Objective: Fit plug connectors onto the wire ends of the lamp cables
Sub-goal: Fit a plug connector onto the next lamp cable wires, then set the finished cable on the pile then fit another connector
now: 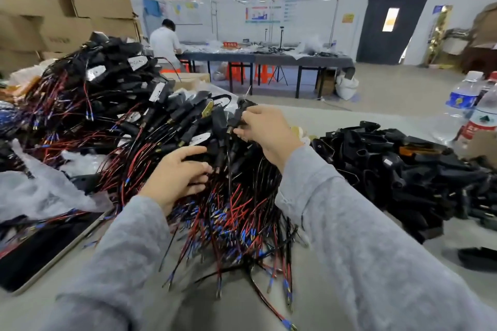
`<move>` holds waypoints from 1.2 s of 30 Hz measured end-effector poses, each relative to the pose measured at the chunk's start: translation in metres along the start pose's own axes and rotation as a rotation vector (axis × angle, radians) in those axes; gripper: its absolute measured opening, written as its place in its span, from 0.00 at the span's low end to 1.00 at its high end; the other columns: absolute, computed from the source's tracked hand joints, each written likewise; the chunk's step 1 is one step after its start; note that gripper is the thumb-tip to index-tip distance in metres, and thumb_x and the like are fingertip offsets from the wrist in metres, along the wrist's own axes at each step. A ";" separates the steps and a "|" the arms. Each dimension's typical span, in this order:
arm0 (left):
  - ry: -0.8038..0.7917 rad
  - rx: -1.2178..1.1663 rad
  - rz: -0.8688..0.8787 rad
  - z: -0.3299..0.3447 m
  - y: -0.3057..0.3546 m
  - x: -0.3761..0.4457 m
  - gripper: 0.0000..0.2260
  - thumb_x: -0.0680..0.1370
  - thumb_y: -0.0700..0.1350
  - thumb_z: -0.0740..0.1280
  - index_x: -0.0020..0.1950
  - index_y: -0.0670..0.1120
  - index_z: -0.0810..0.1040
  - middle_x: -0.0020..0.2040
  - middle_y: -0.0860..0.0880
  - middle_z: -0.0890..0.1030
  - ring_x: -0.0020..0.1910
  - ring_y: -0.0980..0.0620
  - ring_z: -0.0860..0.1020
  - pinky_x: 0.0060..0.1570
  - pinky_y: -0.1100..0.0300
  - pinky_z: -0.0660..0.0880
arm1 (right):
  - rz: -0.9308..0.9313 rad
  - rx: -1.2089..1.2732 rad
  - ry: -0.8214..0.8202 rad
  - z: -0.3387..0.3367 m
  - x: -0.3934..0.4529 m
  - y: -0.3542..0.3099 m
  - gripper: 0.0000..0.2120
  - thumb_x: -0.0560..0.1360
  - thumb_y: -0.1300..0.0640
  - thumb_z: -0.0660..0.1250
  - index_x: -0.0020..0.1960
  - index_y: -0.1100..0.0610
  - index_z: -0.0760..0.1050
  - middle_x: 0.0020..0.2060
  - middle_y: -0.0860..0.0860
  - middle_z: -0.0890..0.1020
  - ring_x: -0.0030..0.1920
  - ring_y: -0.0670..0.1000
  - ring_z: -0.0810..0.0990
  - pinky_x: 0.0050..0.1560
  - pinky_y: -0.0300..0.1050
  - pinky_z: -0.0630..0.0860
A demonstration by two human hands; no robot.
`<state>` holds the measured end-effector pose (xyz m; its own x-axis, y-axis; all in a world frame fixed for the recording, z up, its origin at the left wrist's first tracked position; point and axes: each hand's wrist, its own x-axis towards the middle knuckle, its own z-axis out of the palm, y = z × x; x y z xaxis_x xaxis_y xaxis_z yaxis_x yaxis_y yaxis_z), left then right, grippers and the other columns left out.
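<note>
Right hand (pixel 265 133) is up over the middle of the cable heap, fingers curled and pinching a black lamp unit (pixel 240 113) at its top end; the unit sticks out past the fingertips toward the upper left, its black cable (pixel 228 164) hanging straight down from below the hand into the pile. Left hand (pixel 177 173) is lower and to the left, palm down on the pile of lamp cables (pixel 150 126), fingers spread and only loosely bent, tips resting on the black leads just beside the hanging cable (cannot tell if it actually grips any one strand). The two hands are near each other but apart, held unit above and right of the left fingertips.

Pile is a tangle of black lamp bodies with red and black wire ends (pixel 236 220), many tipped with blue terminals, fanning toward the person across the grey table (pixel 347 115). A second heap of black plastic housings (pixel 398 166) lies well to the right, separate from the wires. Clear plastic bags (pixel 45 191) lie at left, a dark flat tray (pixel 35 252) at the near left edge. Water bottles (pixel 462 105) stand at far right. Stacked cardboard boxes (pixel 64 16) behind the pile; another person (pixel 165 41) at a far workbench (pixel 266 58) (back turned).
</note>
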<state>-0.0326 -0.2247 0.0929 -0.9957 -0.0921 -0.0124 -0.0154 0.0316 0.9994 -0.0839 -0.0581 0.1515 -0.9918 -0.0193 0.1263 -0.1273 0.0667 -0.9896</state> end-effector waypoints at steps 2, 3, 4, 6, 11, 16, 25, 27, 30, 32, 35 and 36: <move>0.070 0.029 -0.022 -0.007 -0.003 0.007 0.11 0.79 0.36 0.64 0.58 0.48 0.77 0.38 0.49 0.83 0.34 0.55 0.78 0.35 0.62 0.79 | 0.020 -0.111 -0.052 -0.003 0.005 0.000 0.07 0.79 0.67 0.60 0.52 0.68 0.75 0.45 0.60 0.73 0.45 0.55 0.75 0.52 0.48 0.80; 0.093 0.046 -0.035 -0.008 -0.005 0.009 0.10 0.80 0.37 0.62 0.57 0.48 0.77 0.39 0.49 0.82 0.35 0.54 0.78 0.36 0.61 0.79 | 0.035 -0.147 -0.056 -0.006 0.003 0.001 0.10 0.80 0.66 0.60 0.57 0.71 0.75 0.46 0.60 0.74 0.47 0.56 0.74 0.60 0.55 0.77; 0.108 0.060 -0.042 -0.008 -0.005 0.010 0.10 0.80 0.37 0.61 0.56 0.48 0.78 0.40 0.49 0.83 0.36 0.54 0.79 0.37 0.60 0.78 | 0.040 -0.142 -0.056 -0.010 0.001 0.004 0.13 0.80 0.65 0.60 0.61 0.73 0.74 0.46 0.60 0.74 0.48 0.56 0.74 0.63 0.58 0.74; 0.130 0.072 -0.019 -0.004 -0.004 0.011 0.11 0.81 0.38 0.59 0.54 0.49 0.79 0.38 0.50 0.83 0.35 0.55 0.80 0.36 0.61 0.77 | 0.056 -0.040 -0.048 -0.022 -0.008 0.012 0.14 0.81 0.67 0.58 0.63 0.72 0.72 0.43 0.58 0.76 0.44 0.56 0.76 0.59 0.54 0.77; 0.112 0.154 0.180 0.041 0.008 0.007 0.11 0.80 0.37 0.58 0.48 0.50 0.78 0.34 0.52 0.81 0.30 0.57 0.76 0.32 0.63 0.73 | 0.132 0.080 -0.041 -0.059 -0.051 0.032 0.11 0.83 0.64 0.54 0.53 0.63 0.76 0.35 0.56 0.78 0.31 0.52 0.77 0.33 0.41 0.80; -0.107 0.388 0.256 0.114 -0.002 -0.014 0.09 0.77 0.43 0.63 0.44 0.55 0.80 0.42 0.53 0.84 0.42 0.52 0.80 0.45 0.59 0.75 | 0.195 -0.033 -0.018 -0.100 -0.095 0.065 0.12 0.82 0.64 0.56 0.50 0.60 0.78 0.35 0.56 0.79 0.29 0.52 0.76 0.33 0.43 0.75; -0.071 1.131 0.182 0.172 -0.043 -0.023 0.14 0.80 0.50 0.59 0.59 0.53 0.82 0.69 0.51 0.71 0.67 0.41 0.65 0.63 0.50 0.64 | 0.285 -0.223 -0.029 -0.170 -0.142 0.089 0.10 0.81 0.60 0.59 0.52 0.61 0.79 0.34 0.53 0.81 0.32 0.51 0.77 0.34 0.39 0.74; -0.072 1.118 0.184 0.176 -0.047 -0.025 0.13 0.80 0.47 0.59 0.58 0.52 0.81 0.68 0.49 0.72 0.65 0.40 0.66 0.63 0.50 0.65 | 0.301 -0.228 -0.049 -0.174 -0.146 0.090 0.10 0.82 0.60 0.59 0.50 0.59 0.79 0.35 0.53 0.81 0.33 0.52 0.77 0.34 0.39 0.74; -0.093 1.100 0.182 0.176 -0.049 -0.029 0.13 0.78 0.43 0.60 0.58 0.54 0.80 0.66 0.47 0.72 0.63 0.41 0.69 0.63 0.49 0.68 | 0.320 -0.196 -0.054 -0.172 -0.145 0.093 0.11 0.82 0.60 0.58 0.52 0.61 0.79 0.35 0.52 0.80 0.32 0.52 0.77 0.32 0.37 0.75; -0.106 1.086 0.156 0.175 -0.051 -0.031 0.13 0.78 0.42 0.60 0.60 0.54 0.76 0.60 0.43 0.76 0.58 0.41 0.73 0.59 0.49 0.72 | 0.322 -0.188 -0.051 -0.166 -0.143 0.094 0.10 0.82 0.59 0.58 0.53 0.61 0.78 0.35 0.52 0.80 0.30 0.50 0.78 0.33 0.38 0.75; -0.130 1.087 0.132 0.175 -0.052 -0.032 0.14 0.79 0.43 0.61 0.64 0.47 0.71 0.56 0.42 0.79 0.55 0.40 0.76 0.56 0.48 0.74 | 0.339 -0.120 -0.044 -0.149 -0.140 0.095 0.08 0.82 0.58 0.59 0.51 0.57 0.77 0.36 0.52 0.80 0.30 0.50 0.78 0.34 0.40 0.75; -0.130 1.043 0.130 0.176 -0.051 -0.033 0.15 0.79 0.43 0.61 0.65 0.45 0.71 0.57 0.43 0.79 0.56 0.40 0.76 0.56 0.50 0.74 | 0.346 -0.083 -0.029 -0.143 -0.138 0.094 0.08 0.82 0.56 0.59 0.50 0.57 0.76 0.36 0.52 0.80 0.31 0.50 0.78 0.35 0.41 0.75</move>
<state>-0.0152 -0.0484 0.0370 -0.9965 0.0789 0.0277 0.0826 0.8783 0.4710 0.0391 0.0933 0.0510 -0.9758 -0.0098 -0.2183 0.2142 0.1549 -0.9644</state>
